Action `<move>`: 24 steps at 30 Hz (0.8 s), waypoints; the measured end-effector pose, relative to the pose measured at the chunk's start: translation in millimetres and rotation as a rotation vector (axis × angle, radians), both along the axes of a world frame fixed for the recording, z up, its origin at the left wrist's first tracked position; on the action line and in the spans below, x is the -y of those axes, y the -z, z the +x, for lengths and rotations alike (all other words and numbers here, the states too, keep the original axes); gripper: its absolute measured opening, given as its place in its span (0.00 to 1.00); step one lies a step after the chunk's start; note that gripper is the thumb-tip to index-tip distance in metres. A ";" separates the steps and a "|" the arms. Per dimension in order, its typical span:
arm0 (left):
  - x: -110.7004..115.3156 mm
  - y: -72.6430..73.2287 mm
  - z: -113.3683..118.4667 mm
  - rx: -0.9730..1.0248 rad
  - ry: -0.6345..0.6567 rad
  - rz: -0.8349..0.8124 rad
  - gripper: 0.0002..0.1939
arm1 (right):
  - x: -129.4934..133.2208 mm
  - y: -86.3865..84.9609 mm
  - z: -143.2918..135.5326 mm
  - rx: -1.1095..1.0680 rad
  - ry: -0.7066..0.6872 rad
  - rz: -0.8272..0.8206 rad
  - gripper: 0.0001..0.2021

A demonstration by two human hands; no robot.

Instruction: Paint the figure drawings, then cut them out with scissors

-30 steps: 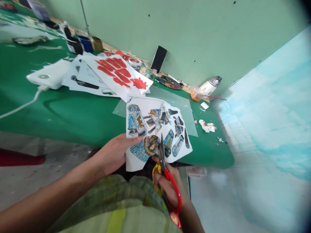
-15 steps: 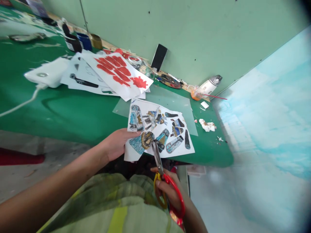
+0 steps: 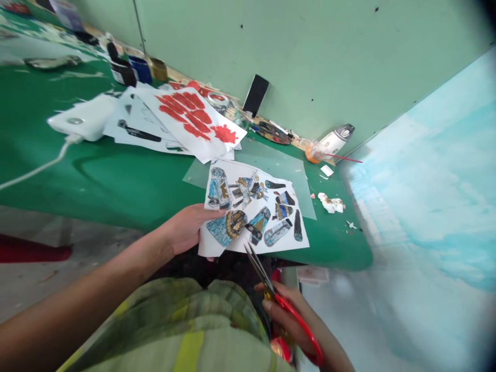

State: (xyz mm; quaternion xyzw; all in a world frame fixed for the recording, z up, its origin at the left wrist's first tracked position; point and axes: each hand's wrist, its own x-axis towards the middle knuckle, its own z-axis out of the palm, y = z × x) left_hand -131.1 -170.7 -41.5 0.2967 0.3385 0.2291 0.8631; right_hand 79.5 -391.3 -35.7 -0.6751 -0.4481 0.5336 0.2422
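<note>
Backed across the top by a pale green wall, dark-seamed at upper left; closed at right by a turquoise-and-white wall. Furnished with a round-cornered green table across the middle. Laid with a grey floor at lower left. Softly lit.

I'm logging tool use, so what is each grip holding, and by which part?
The left grip holds the drawing sheet by its left edge; the right grip holds the scissors by their handles.

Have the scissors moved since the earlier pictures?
Yes: judged against the green table, the scissors have shifted lower in the view, drawn back.
</note>
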 end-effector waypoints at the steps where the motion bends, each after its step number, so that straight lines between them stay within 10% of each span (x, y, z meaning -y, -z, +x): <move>1: -0.7 1.8 -0.8 -0.012 0.029 0.021 0.16 | -0.3 2.1 -1.8 -0.043 0.025 -0.008 0.22; 24: 4.5 -7.3 -0.3 -0.037 0.028 0.015 0.12 | -29.1 -12.3 19.3 -0.253 0.005 -0.101 0.19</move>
